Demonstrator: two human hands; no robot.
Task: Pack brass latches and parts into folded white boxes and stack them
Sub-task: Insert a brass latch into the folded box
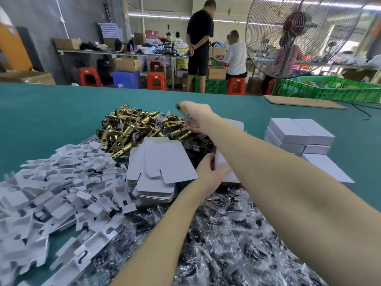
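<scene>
A heap of brass latches (132, 129) lies at the middle of the green table (51, 112). My right hand (195, 116) reaches over its right edge, fingers closed on a brass latch that is blurred. My left hand (210, 172) grips a white box (223, 165) near the centre, partly hidden by my right forearm. A stack of flat white box blanks (160, 172) sits just left of that hand. Closed white boxes (299, 137) are stacked at the right.
White cardboard inserts (61, 182) are piled at the left. Clear bags with dark parts (226, 234) cover the near table. Black plates (200, 143) lie beside the latches. A cardboard sheet (303, 102), green crates (334, 89), a big fan (296, 34) and people stand beyond.
</scene>
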